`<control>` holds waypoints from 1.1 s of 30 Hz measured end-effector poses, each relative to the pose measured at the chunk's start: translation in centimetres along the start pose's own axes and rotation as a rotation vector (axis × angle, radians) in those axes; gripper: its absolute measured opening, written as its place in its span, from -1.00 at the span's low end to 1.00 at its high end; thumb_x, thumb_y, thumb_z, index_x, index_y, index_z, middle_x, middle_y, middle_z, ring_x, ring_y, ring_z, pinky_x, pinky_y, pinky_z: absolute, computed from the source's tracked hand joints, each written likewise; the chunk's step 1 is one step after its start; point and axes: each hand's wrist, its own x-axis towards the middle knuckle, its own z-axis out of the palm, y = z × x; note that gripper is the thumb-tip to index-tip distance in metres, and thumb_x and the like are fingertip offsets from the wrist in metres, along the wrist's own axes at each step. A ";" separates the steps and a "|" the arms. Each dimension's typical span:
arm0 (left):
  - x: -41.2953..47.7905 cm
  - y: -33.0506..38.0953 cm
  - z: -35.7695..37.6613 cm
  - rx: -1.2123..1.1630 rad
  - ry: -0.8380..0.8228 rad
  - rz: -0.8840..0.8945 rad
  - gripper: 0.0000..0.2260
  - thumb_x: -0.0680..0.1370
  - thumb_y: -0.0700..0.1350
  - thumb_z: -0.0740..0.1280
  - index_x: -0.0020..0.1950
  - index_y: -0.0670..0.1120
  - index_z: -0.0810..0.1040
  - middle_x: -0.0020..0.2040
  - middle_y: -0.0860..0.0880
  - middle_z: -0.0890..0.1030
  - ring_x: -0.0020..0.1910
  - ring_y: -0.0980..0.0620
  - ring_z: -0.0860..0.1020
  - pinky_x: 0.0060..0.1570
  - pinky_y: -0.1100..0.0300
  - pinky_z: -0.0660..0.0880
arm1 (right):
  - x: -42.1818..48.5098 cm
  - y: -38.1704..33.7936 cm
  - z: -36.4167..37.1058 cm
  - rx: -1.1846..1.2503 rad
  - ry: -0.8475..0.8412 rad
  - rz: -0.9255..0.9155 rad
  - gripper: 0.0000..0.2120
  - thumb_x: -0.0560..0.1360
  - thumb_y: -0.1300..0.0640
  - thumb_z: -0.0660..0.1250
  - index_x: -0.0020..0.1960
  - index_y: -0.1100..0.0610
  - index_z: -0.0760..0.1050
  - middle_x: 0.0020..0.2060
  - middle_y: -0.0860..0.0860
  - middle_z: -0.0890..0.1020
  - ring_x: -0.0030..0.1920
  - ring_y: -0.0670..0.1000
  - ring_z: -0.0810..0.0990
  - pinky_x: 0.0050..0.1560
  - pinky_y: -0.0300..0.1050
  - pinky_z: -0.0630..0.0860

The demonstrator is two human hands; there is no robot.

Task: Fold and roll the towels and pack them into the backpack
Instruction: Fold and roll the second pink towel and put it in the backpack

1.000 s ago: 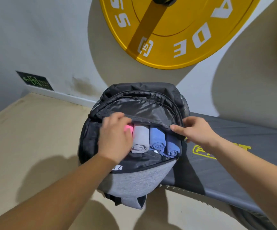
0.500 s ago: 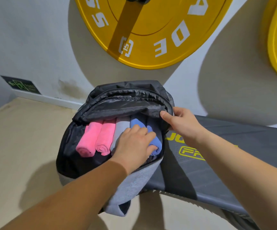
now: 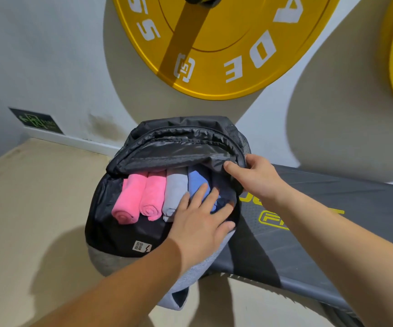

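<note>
A black and grey backpack [image 3: 124,232] lies open on the end of a dark bench. Inside it, side by side, lie two pink rolled towels [image 3: 132,199], a grey rolled towel [image 3: 175,190] and blue rolled towels [image 3: 196,182]. My left hand [image 3: 200,220] rests flat on the blue towels, fingers spread, covering their near ends. My right hand [image 3: 254,175] pinches the edge of the backpack's open flap [image 3: 179,154] at its right side and holds it up.
The dark padded bench [image 3: 320,232] with yellow lettering runs to the right under the backpack. Two yellow weight plates [image 3: 226,43] hang on the grey wall behind. A beige floor lies at the left, with a green exit sign [image 3: 37,120] low on the wall.
My left hand moved from the pink towels across to the blue ones, uncovering the pink rolls. My right hand keeps its hold on the flap.
</note>
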 end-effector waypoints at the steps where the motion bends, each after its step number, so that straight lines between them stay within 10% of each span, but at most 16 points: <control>1: -0.1 0.4 0.0 -0.066 -0.007 -0.051 -0.56 0.64 0.27 0.06 0.45 0.19 0.45 0.58 -0.05 0.35 0.62 -0.12 0.17 0.47 -0.20 0.27 | 0.1 0.0 0.0 0.000 -0.004 0.007 -0.72 0.47 -0.04 0.46 0.02 0.16 0.64 -0.06 0.12 0.74 0.01 0.12 0.72 0.02 0.08 0.65; 7: 1.6 2.7 -1.0 -0.101 -0.024 -0.218 -0.68 0.67 0.15 0.06 0.41 0.14 0.33 0.52 0.01 0.38 0.54 -0.08 0.28 0.18 -0.19 0.52 | 0.5 -0.1 -0.8 0.026 -0.080 0.062 -0.41 0.28 -0.16 0.52 0.08 0.28 0.57 0.09 0.35 0.61 -0.16 0.09 0.57 -0.13 0.22 0.56; 13: 2.2 3.5 0.6 -0.130 -0.127 -0.155 -0.29 0.54 0.18 -0.28 0.60 -0.03 0.22 0.62 -0.28 0.13 0.64 -0.20 -0.09 0.60 -0.09 0.00 | 0.6 -0.1 -1.3 0.040 -0.118 0.086 -0.43 0.30 -0.14 0.49 0.11 0.27 0.57 0.07 0.31 0.66 -0.13 0.07 0.59 -0.07 0.09 0.56; 19: 6.1 0.5 -0.1 -0.303 -0.176 -0.183 -0.58 0.64 0.05 0.08 0.46 0.00 0.42 0.22 -0.14 0.38 0.45 -0.22 0.21 0.46 -0.14 0.26 | 1.5 0.2 -1.3 0.087 -0.043 0.033 -0.24 0.26 -0.19 0.51 0.12 0.42 0.44 -0.03 0.48 0.54 -0.17 0.07 0.49 0.00 0.35 0.62; 25: 1.1 0.0 -2.8 -0.092 -0.025 -0.125 -0.56 0.65 0.03 0.20 0.54 0.07 0.34 0.59 -0.07 0.29 0.61 -0.10 0.17 0.47 -0.08 0.30 | 1.3 0.3 -1.0 0.015 0.026 0.039 -0.42 0.33 -0.16 0.49 0.01 0.34 0.53 -0.19 0.33 0.60 -0.21 0.04 0.54 -0.17 0.08 0.55; 28: -1.1 -2.5 -3.2 -0.025 -0.029 -0.234 -0.59 0.66 0.08 0.18 0.52 0.11 0.37 0.60 -0.03 0.28 0.57 -0.11 0.20 0.43 -0.09 0.33 | 0.8 -0.1 -0.3 -0.284 0.136 -0.067 -0.69 0.45 -0.04 0.43 0.03 0.18 0.53 -0.15 0.02 0.63 -0.13 0.04 0.58 -0.15 -0.07 0.48; 33: -2.2 -5.2 -2.5 -0.139 -0.055 -0.340 -0.60 0.66 0.13 0.20 0.50 0.12 0.41 0.57 -0.04 0.31 0.49 -0.10 0.29 0.34 -0.05 0.45 | -0.3 -1.0 2.8 -0.937 0.212 -0.650 -0.45 0.47 -0.12 0.37 0.43 -0.04 0.43 0.30 0.02 0.50 0.33 0.14 0.44 0.27 0.15 0.47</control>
